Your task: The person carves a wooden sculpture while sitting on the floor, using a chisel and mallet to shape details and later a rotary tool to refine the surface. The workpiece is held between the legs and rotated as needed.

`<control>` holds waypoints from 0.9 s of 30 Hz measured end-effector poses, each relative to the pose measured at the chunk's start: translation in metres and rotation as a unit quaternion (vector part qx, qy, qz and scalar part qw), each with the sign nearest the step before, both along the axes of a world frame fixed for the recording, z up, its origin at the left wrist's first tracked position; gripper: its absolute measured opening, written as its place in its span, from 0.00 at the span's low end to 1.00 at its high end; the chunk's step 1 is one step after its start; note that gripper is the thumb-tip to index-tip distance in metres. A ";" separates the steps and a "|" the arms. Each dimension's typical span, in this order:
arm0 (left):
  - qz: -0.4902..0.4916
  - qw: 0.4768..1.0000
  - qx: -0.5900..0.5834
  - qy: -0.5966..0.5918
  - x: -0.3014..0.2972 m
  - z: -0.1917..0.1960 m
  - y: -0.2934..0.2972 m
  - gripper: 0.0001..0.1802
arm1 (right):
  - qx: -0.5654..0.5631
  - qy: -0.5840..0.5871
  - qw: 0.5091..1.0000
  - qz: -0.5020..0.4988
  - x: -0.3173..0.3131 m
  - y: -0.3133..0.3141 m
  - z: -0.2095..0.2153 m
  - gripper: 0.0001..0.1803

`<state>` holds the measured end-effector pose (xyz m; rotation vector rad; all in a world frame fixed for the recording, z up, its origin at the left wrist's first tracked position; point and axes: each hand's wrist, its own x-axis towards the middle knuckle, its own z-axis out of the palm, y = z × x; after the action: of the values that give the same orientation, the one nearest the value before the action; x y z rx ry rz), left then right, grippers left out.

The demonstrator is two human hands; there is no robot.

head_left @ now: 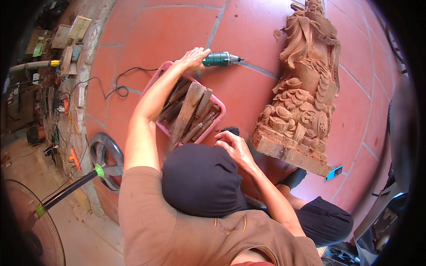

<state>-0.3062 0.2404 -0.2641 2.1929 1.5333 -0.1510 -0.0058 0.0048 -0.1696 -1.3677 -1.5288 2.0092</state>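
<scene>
My left hand [194,59] reaches forward over a pink plastic basket and is closed round the rear of a green rotary grinder [217,59]. The grinder's thin bit points right, toward a carved wooden statue [310,84] lying on the tiles, its base nearest me. In the pink basket [221,104] are several wooden-handled chisels [204,104] and a long flat wooden piece [186,111]. Beside my dark-clad knee, my right hand [236,150] holds nothing I can see, its fingers loosely bent and apart. A small black object [231,130] shows just beyond its fingertips.
A black cord [104,91] runs left from behind the basket. At left are a standing fan [33,226], its round base [106,155], and a cluttered ledge with cables. A blue phone [334,173] lies by the statue's base. Wood crumbs dot the red tiles [248,26].
</scene>
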 end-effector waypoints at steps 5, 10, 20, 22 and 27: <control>0.043 0.997 0.028 -0.062 -0.004 0.033 0.002 0.34 | 0.043 -0.004 0.999 0.004 0.010 -0.005 0.010 0.13; 0.038 0.972 0.230 -0.013 -0.024 0.106 0.030 0.33 | 0.040 0.026 0.999 0.009 0.015 -0.014 0.021 0.13; 0.288 0.906 0.019 -0.311 -0.031 0.277 -0.076 0.25 | 0.016 0.103 0.992 -0.072 0.046 -0.014 0.055 0.11; 0.305 0.881 0.012 -0.362 -0.024 0.300 -0.111 0.23 | 0.020 0.121 0.989 -0.083 0.054 -0.013 0.066 0.11; 0.321 0.845 0.005 -0.428 0.005 0.362 -0.206 0.15 | 0.029 0.173 0.981 -0.081 0.067 -0.019 0.097 0.13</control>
<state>-0.3010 0.0340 0.0979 1.2855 1.5590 0.9190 0.0611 -0.0145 -0.0725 -1.0168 -1.2683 1.9603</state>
